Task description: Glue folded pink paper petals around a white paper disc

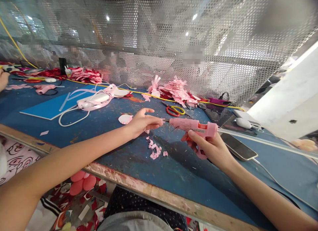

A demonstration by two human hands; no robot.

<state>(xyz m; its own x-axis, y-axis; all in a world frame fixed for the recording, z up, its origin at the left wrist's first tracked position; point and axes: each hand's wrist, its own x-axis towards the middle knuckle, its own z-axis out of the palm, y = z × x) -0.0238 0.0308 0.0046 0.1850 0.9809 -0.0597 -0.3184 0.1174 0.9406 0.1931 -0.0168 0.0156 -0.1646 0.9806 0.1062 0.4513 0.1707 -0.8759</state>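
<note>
My right hand (211, 145) is wrapped around the handle of a pink hot glue gun (186, 124), and a long clear glue stick (258, 138) runs out of its back. The gun's metal nozzle points left, meeting the fingertips of my left hand (145, 122). Those fingers are pinched together; whatever lies between them is too small to make out. Beside the left wrist a round white disc (125, 118) with pink paper at its edge rests on the blue table (134, 148). Several small pink paper pieces (155, 149) lie scattered below the left hand.
Behind the hands are red and yellow-handled scissors (174, 110), stacks of pink fringed paper (175, 89) and a yellow cable (139, 92). A white power strip (93, 101) lies partly over a blue board (47, 107). On the right sits a phone (238, 146). Perforated metal mesh (154, 35) backs the table.
</note>
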